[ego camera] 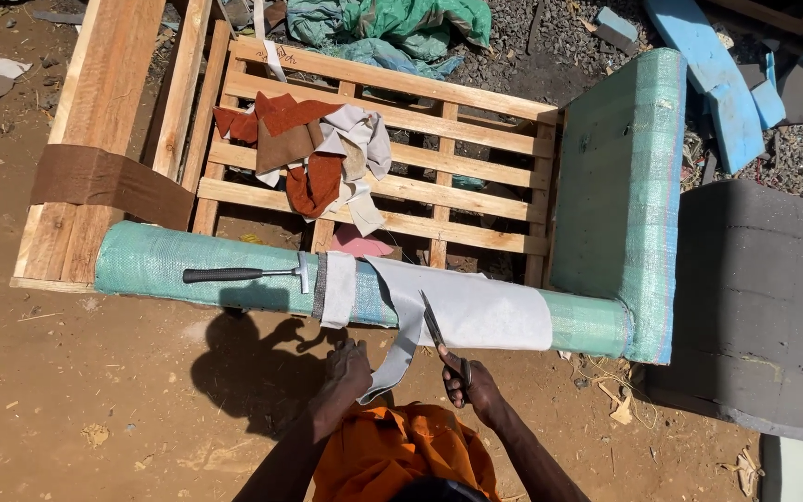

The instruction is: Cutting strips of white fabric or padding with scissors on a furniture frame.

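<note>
Grey fabric strip [400, 358] held taut by left hand [348, 367], at 12 o'clock from torso, draped off green-wrapped frame rail [197, 265]. Scissors [440, 336] gripped in right hand [479, 390], blades set into cloth. Risk judged: crooked cut if tension is lost; hammer [243, 273] at 10 o'clock may be knocked off rail.

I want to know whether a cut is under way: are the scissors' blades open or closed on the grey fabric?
Cannot tell: the scissors in the right hand lie against the grey fabric, blades too thin to separate.
</note>
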